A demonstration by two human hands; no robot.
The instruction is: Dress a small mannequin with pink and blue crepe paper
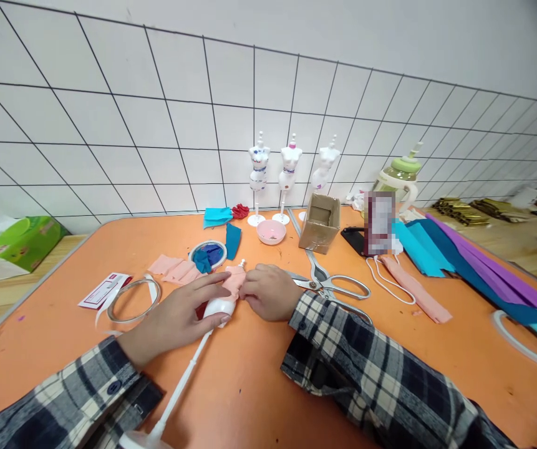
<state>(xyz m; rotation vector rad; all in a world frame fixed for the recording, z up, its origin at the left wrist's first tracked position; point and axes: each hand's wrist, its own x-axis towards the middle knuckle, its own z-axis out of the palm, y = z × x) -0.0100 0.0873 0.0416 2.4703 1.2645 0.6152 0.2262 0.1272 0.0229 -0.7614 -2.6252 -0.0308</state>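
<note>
While the half-open left hand holds the white mannequin, the curled right hand pinches its peach fabric.

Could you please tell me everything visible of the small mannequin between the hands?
The small mannequin is glossy white, apparently plastic, with a knobbed neck, curved hips, thin pole and round base, cut off by the lower edge. Peach cloth covers its upper body; the hips are bare. It is tipped over the orange table, neck away from the person. The left hand holds its body; the right hand, fingers curled, touches the cloth's side.
</note>
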